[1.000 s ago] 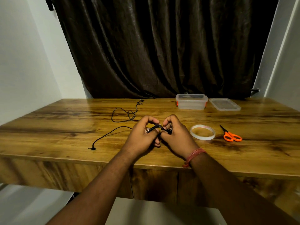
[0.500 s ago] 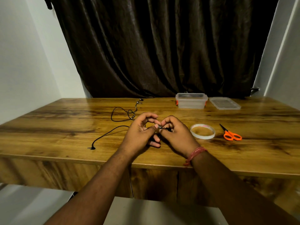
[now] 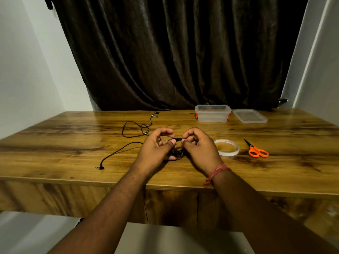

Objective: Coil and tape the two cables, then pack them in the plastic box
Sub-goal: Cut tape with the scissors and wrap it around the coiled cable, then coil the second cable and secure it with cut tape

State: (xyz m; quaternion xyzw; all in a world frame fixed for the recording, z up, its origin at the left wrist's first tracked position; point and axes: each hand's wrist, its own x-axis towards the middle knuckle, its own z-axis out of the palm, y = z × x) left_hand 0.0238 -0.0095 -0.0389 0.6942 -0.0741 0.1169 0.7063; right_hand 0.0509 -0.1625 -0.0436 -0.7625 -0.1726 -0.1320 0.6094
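My left hand and my right hand meet over the middle of the wooden table, both pinching a thin black cable. A small bundle of its loops shows between the palms, with a plug end held between the fingertips. The cable's free tail runs left across the wood to a jack plug near the front edge. A second black cable lies loose and uncoiled farther back. The clear plastic box stands open at the back, and a roll of clear tape lies just right of my right hand.
The box's clear lid lies flat to the right of the box. Orange-handled scissors rest right of the tape. A dark curtain hangs behind the table, with white walls on both sides.
Both hands stayed together over the same spot while the fingers reworked the cable. The plug end now shows stretched between the fingertips. The tail on the table has barely shifted.
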